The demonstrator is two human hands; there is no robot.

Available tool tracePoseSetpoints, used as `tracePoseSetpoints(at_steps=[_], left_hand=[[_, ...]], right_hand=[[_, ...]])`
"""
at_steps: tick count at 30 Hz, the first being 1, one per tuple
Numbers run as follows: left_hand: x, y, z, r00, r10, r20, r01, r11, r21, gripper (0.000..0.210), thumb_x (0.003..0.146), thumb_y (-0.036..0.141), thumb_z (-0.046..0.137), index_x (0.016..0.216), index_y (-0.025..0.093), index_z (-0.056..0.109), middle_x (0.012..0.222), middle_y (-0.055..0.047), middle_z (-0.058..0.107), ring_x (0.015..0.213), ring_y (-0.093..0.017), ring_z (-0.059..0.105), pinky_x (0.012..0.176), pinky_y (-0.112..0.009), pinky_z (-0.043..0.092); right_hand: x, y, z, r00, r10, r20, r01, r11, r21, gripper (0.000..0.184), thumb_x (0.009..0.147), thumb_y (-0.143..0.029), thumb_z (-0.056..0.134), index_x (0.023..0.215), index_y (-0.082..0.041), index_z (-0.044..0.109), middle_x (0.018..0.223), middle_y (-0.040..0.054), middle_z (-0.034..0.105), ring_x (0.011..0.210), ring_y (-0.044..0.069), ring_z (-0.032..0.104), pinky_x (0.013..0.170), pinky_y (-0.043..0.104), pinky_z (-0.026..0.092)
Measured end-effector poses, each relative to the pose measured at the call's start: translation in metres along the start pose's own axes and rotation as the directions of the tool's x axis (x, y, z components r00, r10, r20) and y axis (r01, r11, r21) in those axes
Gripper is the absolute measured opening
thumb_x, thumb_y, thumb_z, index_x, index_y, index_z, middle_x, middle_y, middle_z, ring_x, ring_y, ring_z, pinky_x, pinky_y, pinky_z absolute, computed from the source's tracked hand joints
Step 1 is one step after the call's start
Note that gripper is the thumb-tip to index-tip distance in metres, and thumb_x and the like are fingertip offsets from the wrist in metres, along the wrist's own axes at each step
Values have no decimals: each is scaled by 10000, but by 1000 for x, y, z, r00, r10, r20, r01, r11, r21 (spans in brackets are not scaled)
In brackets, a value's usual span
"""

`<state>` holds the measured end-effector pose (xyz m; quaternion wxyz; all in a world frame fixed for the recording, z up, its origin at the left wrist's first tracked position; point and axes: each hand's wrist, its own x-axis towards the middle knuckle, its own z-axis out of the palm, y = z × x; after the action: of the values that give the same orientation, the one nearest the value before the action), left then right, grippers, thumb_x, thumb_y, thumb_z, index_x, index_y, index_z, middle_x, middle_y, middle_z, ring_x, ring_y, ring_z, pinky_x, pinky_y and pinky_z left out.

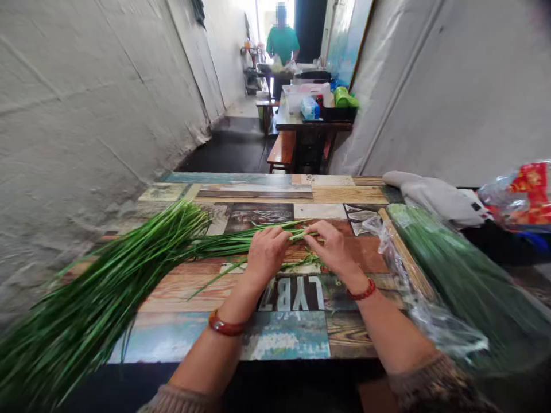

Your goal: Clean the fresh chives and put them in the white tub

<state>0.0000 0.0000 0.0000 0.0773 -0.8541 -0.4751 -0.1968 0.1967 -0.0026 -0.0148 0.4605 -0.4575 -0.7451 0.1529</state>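
My left hand point(267, 253) is closed around the pale stem ends of a small bunch of garlic chives point(226, 244), whose green leaves trail off to the left. My right hand point(330, 248) pinches at the tips of those stems with thumb and fingers, just right of my left hand. Loose green trimmings point(301, 263) lie on the table under both hands. A large heap of garlic chives point(129, 264) covers the left side and hangs over the near edge.
The patterned wood-look table point(193, 332) carries a plastic-wrapped bundle of long greens point(456, 275) on the right, with crumpled clear plastic point(447, 327) beside it. Grey cloth point(434, 198) and a red-and-clear package point(529, 195) lie beyond. Further back are a bench point(283, 148), another table and a person point(282, 43).
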Motion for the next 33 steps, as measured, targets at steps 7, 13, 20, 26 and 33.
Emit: tracePoseSetpoints(at_steps=[7, 13, 20, 26, 33], left_hand=[[-1, 6, 6, 994, -98, 47, 106, 969, -222, 291, 995, 322, 375, 844, 198, 590, 806, -29, 625, 757, -158, 563, 665, -263, 358], [-2, 2, 11, 979, -182, 89, 199, 946, -257, 315, 989, 344, 372, 786, 205, 569, 778, -21, 616, 737, -156, 552, 649, -256, 339], [-1, -4, 10, 955, -278, 104, 296, 870, -394, 301, 978, 386, 371, 893, 217, 605, 819, -24, 646, 759, -150, 580, 663, -232, 361], [-1, -2, 6, 941, -285, 181, 336, 849, -408, 284, 964, 405, 375, 942, 229, 598, 770, -12, 633, 701, -152, 563, 625, -236, 331], [0, -2, 7, 944, -239, 229, 319, 844, -431, 339, 944, 426, 374, 742, 207, 535, 651, 1, 535, 631, -151, 484, 600, -251, 290]], right_hand=[[0, -16, 16, 974, 186, -127, -166, 974, 153, 117, 884, -288, 505, 855, -205, 584, 850, 26, 602, 782, 167, 559, 728, 289, 436], [5, -1, 9, 819, 538, -200, -327, 724, 608, 208, 852, -414, 555, 802, -212, 565, 710, -31, 543, 640, 126, 489, 624, 250, 411], [8, -2, -36, 963, 179, 202, -238, 916, 323, 324, 906, -409, 519, 708, -197, 663, 746, 20, 654, 744, 158, 587, 736, 298, 454], [7, -2, -24, 993, 81, 82, -84, 996, 35, 87, 851, -274, 612, 797, -208, 629, 843, 24, 632, 800, 171, 591, 751, 306, 471], [5, 4, -9, 996, -89, 10, 90, 992, -84, 50, 877, -219, 599, 917, -232, 626, 943, 44, 661, 922, 210, 606, 848, 358, 463]])
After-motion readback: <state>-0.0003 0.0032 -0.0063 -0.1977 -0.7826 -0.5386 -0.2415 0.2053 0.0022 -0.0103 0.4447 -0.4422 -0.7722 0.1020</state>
